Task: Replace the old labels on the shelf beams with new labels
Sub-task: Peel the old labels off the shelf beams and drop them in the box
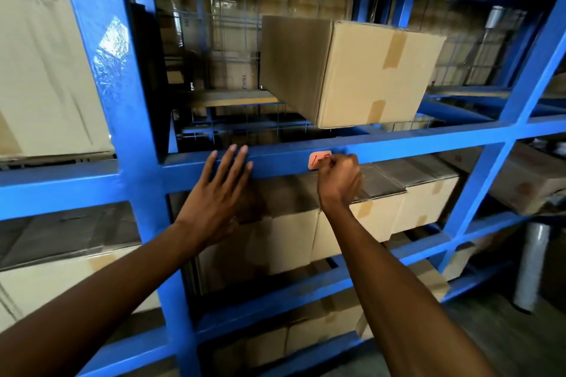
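Hands at the blue beam [284, 159]: my left hand [214, 193] lies flat and open, well left of the orange label [318, 160], whose right edge my nearer right hand [338, 180] pinches.

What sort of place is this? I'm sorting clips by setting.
Most likely a warehouse or stockroom: blue steel racking with a labelled beam, taped cardboard boxes on the shelves, and an orange label on the beam.
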Tool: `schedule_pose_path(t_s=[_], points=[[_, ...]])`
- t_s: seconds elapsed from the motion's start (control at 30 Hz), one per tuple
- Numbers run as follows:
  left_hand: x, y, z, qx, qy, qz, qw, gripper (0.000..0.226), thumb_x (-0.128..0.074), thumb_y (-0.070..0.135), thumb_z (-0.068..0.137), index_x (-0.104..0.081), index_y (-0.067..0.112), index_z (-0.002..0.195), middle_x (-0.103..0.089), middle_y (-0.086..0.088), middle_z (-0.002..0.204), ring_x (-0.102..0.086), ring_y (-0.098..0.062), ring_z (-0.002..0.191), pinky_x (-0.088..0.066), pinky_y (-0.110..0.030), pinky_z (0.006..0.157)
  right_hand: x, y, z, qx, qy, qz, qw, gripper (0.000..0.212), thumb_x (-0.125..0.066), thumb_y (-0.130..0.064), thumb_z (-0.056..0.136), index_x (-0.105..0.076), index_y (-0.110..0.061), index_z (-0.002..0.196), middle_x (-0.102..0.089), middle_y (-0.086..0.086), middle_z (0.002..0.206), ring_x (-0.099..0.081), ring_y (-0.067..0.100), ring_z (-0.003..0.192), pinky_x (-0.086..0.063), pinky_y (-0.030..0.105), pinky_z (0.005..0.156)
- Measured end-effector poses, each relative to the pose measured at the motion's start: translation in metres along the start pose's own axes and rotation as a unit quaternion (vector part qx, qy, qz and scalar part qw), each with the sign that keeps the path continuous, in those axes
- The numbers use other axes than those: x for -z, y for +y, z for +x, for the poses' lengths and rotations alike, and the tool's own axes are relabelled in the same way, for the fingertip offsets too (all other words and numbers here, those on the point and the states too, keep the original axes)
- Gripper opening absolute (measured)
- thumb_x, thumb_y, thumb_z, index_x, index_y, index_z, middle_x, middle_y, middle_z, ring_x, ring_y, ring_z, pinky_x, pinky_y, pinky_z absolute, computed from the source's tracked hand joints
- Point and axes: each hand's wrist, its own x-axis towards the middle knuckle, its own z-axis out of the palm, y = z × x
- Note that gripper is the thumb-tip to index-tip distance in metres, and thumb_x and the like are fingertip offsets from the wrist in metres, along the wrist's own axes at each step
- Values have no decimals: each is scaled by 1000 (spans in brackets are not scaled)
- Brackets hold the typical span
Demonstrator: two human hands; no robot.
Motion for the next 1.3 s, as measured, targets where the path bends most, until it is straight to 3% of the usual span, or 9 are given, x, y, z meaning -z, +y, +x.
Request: schedule_pose_path(t_s=[0.2,0.37,0.53,0.77,0.9,1.1,1.3], points=[[2,-2,0,-6,-12,-13,1000,117,-49,65,79,24,-1,143,32,-27,148,28,-44,138,9,-57,116,10,0,4,19,-24,8,999,19,-62,-22,86,-62,-6,94,-66,13,100,-63,26,94,-53,46,86],[5,-7,0,-19,-25,-12,999,120,-49,69,77,26,2,142,37,-27,145,31,-43,136,16,-55,113,22,-3,-5,33,-55,9,998,28,-66,-34,81,-64,-8,91,-69,9,89,-64,23,83,-54,43,79],[10,-14,-2,-55,-50,-29,997,109,-52,61,81,17,8,146,36,-25,145,34,-40,134,17,-52,112,35,-11,-27,35,-74,19,996,45,-57,-52,84,-62,-9,73,-67,8,69,-63,23,68,-53,38,70],[-9,-39,-65,-82,-80,-50,992,91,-53,42,84,2,11,150,33,-20,146,30,-36,136,22,-52,109,45,-37,-76,27,-85,11,996,21,-68,-31,78,-67,-10,80,-72,11,83,-65,27,82,-53,37,75],[-20,-62,-100,-83,-74,-41,993,85,-48,38,85,-3,7,150,24,-23,151,24,-37,140,21,-53,110,41,-50,-124,8,-100,16,995,18,-66,-26,79,-69,-9,81,-73,14,84,-65,32,84,-53,39,75],[-47,-68,-146,-107,-99,-34,989,87,-41,41,90,12,0,146,20,-23,154,24,-36,141,19,-50,111,20,-42,-220,-32,-150,16,988,15,-64,-25,81,-69,-11,81,-73,7,80,-66,22,76,-55,37,75],[-78,-46,-178,-144,-147,-65,976,86,-39,42,91,9,-3,146,15,-24,156,16,-37,144,14,-51,114,-1,-8,-292,-82,-195,-33,977,12,-60,-15,79,-71,-11,80,-74,14,86,-67,31,85,-54,37,77]])
